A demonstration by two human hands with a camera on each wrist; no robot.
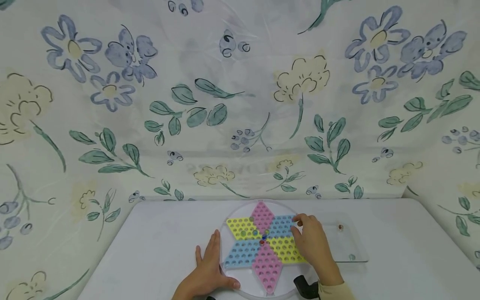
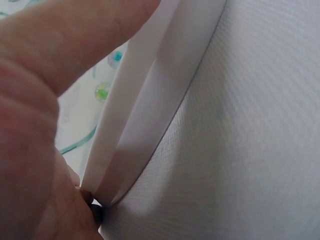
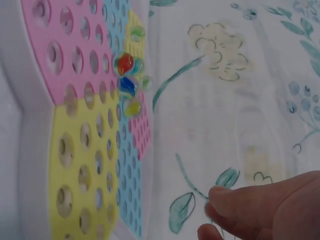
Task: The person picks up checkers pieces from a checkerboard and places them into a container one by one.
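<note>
A round white Chinese checkers board (image 1: 243, 283) carries a star of pink, yellow and blue holed sections. My left hand (image 1: 210, 266) rests along its left rim (image 2: 120, 105), fingers straight and thumb spread towards the front. Over the right blue section (image 1: 281, 225) is my right hand (image 1: 313, 239), fingers loosely bent, with no object showing between thumb and fingertips. Near the star's centre sit a red marble (image 3: 125, 63), a blue marble (image 3: 128, 86) and a yellow-green marble (image 3: 133, 107). Several clear marbles lie on the left yellow section (image 1: 236, 225).
A clear shallow tray (image 1: 354, 261) stands right of the board, partly behind my right forearm. It holds a brown marble (image 1: 340, 227) and a greenish marble (image 1: 351, 257). A white table (image 1: 150, 241) lies beneath, with a flower-patterned cloth (image 1: 240, 125) behind it.
</note>
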